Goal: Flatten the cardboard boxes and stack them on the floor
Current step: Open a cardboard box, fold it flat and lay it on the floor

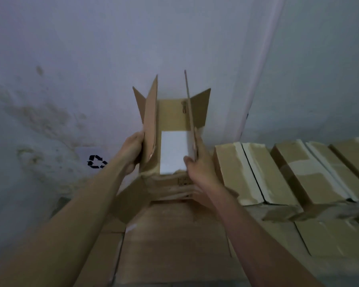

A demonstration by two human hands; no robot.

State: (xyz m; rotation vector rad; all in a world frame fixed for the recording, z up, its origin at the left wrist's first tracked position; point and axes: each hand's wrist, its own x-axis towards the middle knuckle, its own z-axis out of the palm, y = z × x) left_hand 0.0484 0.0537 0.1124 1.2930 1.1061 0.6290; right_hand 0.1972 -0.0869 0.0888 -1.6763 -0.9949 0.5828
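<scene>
An open brown cardboard box (pixel 151 129) is held up in front of me, both ends open so the pale wall shows through it. Its far flaps stand up and splay outward, and a near flap (pixel 131 201) hangs down to the left. My left hand (pixel 133 151) grips the box's left wall from outside. My right hand (pixel 201 164) grips the right wall, thumb inside. Below the box lie flat sheets of cardboard (pixel 174 241).
A row of taped, closed cardboard boxes (pixel 288 172) lies to the right on more boxes. A stained pale wall (pixel 71 79) stands close behind, with a white object bearing a recycling symbol (pixel 95 161) at its foot on the left.
</scene>
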